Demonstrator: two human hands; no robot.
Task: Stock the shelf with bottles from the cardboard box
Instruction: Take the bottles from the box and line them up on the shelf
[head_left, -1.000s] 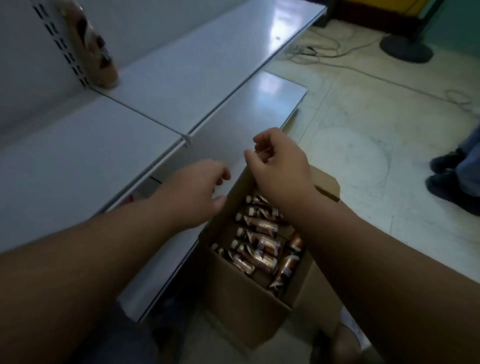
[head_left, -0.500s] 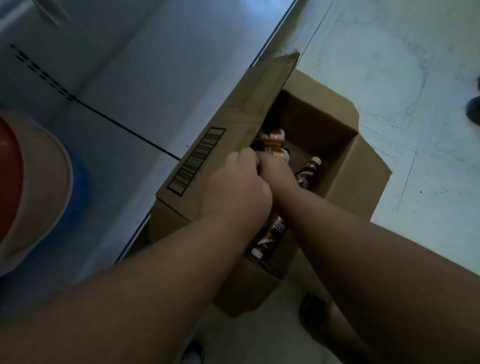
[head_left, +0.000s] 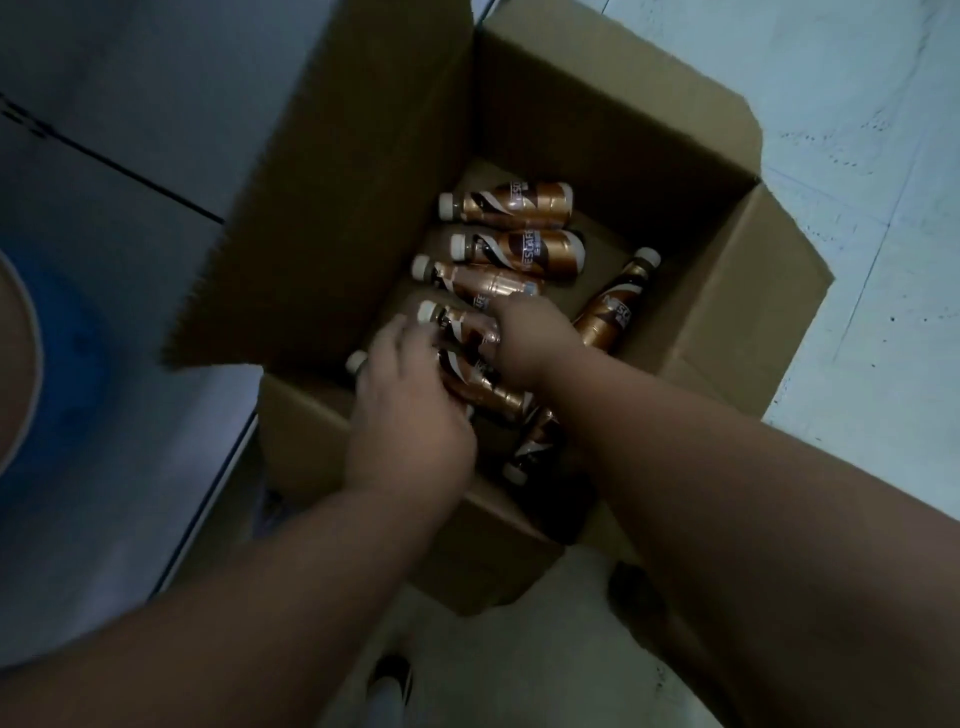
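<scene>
Both hands in cardboard box (head_left: 649, 171): left hand (head_left: 410, 410), right hand (head_left: 530, 343) on bottles (head_left: 498, 275); grip unclear.

Head-worn, wide-angle, aimed steeply down and close into the open cardboard box (head_left: 597, 130) (single view, nothing to overlap), shelf (head_left: 104, 130) at left, floor (head_left: 857, 260) at right.

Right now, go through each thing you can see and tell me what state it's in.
Cardboard box: open, flaps up, on the floor.
Bottles: capped, lying on their sides in the box.
Leaning bottle: tilted against the box wall.
Left hand: inside the box, on the bottles.
Right hand: inside the box, on a bottle.
</scene>
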